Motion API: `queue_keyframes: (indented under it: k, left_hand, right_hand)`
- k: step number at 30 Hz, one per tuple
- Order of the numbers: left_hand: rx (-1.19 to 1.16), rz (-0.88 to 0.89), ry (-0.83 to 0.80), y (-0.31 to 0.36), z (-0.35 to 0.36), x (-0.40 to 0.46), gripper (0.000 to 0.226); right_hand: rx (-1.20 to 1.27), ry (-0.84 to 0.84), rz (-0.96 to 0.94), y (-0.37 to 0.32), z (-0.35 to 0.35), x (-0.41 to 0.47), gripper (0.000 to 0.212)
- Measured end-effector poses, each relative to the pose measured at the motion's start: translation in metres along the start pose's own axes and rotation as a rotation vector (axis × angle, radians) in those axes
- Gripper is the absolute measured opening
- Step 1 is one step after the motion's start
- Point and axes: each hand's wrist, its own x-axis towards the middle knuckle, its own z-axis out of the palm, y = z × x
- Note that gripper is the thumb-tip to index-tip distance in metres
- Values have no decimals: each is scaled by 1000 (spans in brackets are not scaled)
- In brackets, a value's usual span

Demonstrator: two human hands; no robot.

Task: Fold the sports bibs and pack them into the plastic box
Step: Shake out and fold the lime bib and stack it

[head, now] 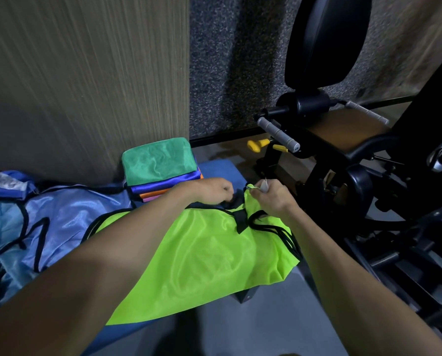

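Right hand (272, 195) pinching top corner of lime-green bib (201, 255), left hand (214, 190) curled on the bib's black-trimmed neck edge, bib spread flat on blue table (222, 168), folded bib stack (160, 168) just behind it, loose blue bibs (34, 222) to its left.

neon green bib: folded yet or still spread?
Spread, not folded. The neon green bib lies open across the blue surface; the left hand and right hand grip its far edge.

Wood-grain wall (81, 73), speckled carpet (235, 60) (dim), gym machine (343, 140)
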Motion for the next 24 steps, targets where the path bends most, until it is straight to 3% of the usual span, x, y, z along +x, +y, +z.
queue_keyframes:
  k: [3, 7, 12, 15, 18, 21, 24]
  left_hand:
    - [-136, -126, 68, 1, -2, -3, 30]
    - [-169, -99, -37, 2, -8, -6, 21]
    - [-155, -61, 325, -6, 2, 7, 19]
    - [-86, -61, 341, -10, 7, 11, 26]
    - [-45, 93, 454, -1, 0, -7, 21]
    - [-50, 297, 351, 15, 4, -47, 21]
    - [273, 289, 245, 27, 33, -73, 56]
  right_hand:
    - [-17, 0, 15, 0, 2, 0, 23]
    - [6, 2, 28, 1, 2, 0, 22]
    - [-2, -11, 21, 0, 0, 0, 21]
    - [38, 2, 19, -2, -5, -3, 20]
    - [43, 26, 10, -4, -16, -8, 21]
    - [30, 85, 0, -6, -31, -9, 23]
    - [13, 126, -2, -6, -46, -10, 27]
